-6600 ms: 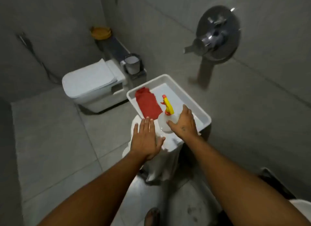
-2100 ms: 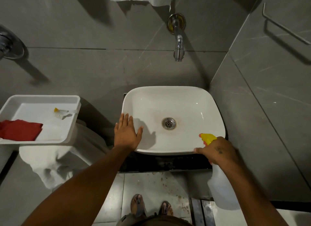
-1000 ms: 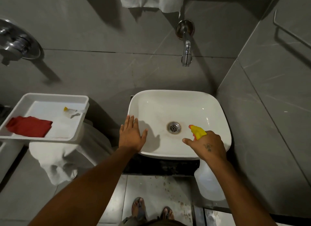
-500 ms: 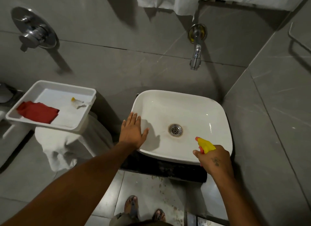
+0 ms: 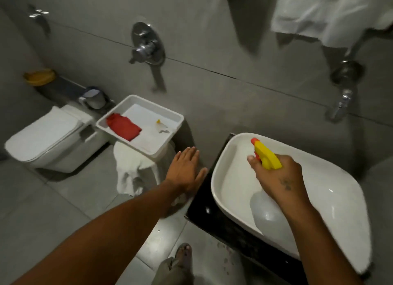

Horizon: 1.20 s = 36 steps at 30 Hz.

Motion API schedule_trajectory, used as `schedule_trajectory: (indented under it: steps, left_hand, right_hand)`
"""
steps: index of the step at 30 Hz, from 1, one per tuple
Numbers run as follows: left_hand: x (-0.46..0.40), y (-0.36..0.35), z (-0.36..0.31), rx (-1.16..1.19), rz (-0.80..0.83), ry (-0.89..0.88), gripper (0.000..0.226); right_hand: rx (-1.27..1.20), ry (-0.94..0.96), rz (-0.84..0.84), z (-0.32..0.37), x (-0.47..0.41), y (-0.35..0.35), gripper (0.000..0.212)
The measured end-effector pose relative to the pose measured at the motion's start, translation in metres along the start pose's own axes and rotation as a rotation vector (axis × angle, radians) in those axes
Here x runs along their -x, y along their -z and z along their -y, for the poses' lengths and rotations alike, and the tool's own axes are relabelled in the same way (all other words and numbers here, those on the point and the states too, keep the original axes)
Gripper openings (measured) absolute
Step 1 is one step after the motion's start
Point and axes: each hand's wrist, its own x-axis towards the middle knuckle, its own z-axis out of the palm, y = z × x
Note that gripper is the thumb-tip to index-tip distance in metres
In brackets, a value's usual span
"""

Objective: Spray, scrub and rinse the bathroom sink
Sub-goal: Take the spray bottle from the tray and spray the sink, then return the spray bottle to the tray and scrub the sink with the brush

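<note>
Sink (image 5: pixel 231 174) sits lower right, long axis running roughly 10-to-4 in view. Spray bottle (image 5: pixel 265 212) is over the basin, nozzle aimed about 11 o'clock at the far-left inner wall. Right hand (image 5: pixel 280 178) has its grip wrapped round the bottle neck, forefinger on trigger. Left hand (image 5: pixel 185 170) flat, fingers spread, holding nothing, at 9 o'clock off the rim, nearer the red cloth (image 5: pixel 123 126) in the tray (image 5: pixel 168 151).
</note>
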Motion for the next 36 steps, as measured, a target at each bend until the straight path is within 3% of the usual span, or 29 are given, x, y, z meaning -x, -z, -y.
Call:
schedule_trajectory:
  steps: [5, 12, 18, 23, 28, 34, 36]
  left_hand:
    - [-0.009, 0.013, 0.094, -0.037, 0.004, 0.227, 0.077]
    - [-0.055, -0.014, 0.210, 0.022, 0.029, 0.469, 0.083]
    - [-0.095, -0.067, 0.279, 0.071, 0.086, 0.552, 0.087]
    - [-0.106, -0.092, 0.298, 0.091, 0.116, 0.564, 0.087]
    - [-0.102, -0.101, 0.302, 0.060, 0.134, 0.544, 0.088]
    - [-0.101, -0.106, 0.301, 0.073, 0.111, 0.539, 0.089]
    - [-0.101, -0.106, 0.303, 0.078, 0.109, 0.538, 0.089]
  right_hand:
    - [0.032, 0.300, 0.052, 0.108, -0.086, -0.076, 0.047]
    - [0.185, 0.471, 0.201, 0.211, -0.189, -0.240, 0.062]
    - [-0.076, 0.390, 0.386, 0.202, -0.238, -0.401, 0.049]
    - [-0.138, 0.342, 0.499, 0.169, -0.243, -0.480, 0.043]
    - [-0.091, 0.371, 0.508, 0.145, -0.245, -0.519, 0.054]
    - [0.015, 0.425, 0.598, 0.140, -0.249, -0.515, 0.048]
    - [0.137, 0.434, 0.645, 0.134, -0.254, -0.506, 0.066]
